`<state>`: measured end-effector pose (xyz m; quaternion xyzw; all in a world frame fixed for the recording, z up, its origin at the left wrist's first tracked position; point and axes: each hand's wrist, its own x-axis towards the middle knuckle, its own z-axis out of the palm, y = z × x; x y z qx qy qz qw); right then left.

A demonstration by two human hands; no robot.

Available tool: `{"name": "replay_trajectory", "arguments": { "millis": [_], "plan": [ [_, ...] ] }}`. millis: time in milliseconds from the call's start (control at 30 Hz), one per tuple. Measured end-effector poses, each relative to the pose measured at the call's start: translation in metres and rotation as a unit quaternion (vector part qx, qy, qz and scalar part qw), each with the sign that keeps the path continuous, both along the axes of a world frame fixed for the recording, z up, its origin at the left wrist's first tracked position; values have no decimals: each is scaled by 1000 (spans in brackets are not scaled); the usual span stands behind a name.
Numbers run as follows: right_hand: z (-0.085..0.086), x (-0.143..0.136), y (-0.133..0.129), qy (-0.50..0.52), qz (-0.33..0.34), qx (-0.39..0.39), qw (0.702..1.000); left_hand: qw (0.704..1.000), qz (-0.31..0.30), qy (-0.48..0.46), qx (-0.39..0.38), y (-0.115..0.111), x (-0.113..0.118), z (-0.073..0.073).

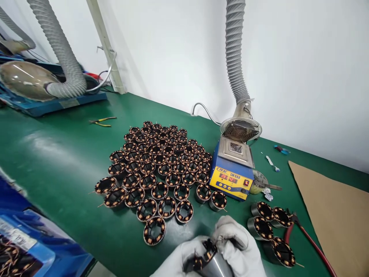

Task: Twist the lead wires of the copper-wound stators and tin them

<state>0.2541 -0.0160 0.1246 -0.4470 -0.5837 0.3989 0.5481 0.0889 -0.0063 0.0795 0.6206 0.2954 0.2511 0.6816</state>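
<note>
1 coil-wound ring (217,266) between 2 gloved hands (176,258) (238,243)

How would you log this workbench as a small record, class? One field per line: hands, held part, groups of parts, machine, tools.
Left hand: white-gloved, around the held part
Right hand: white-gloved, fingers curled at its coil end; what they pinch is hidden
Held part: metal ring with copper coils, tilted
Main group: many similar rings on the green table
Side group: four rings
Machine: blue-and-yellow unit, red digits lit
Tools: yellow-handled pliers; red-handled tool
</note>
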Motion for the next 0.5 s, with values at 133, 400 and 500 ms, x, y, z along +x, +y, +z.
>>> {"name": "replay_trajectory", "arguments": {
  "millis": [133,400,500],
  "plan": [
    [13,15,7,307,-168,-93,932,987,-11,-100,-125,-1,-11,6],
    [-18,-22,-9,332,100,-307,886,996,80,-22,33,25,-20,21],
    [-20,-34,-13,363,107,-316,870,957,128,69,249,23,-20,19]
  ]
}}
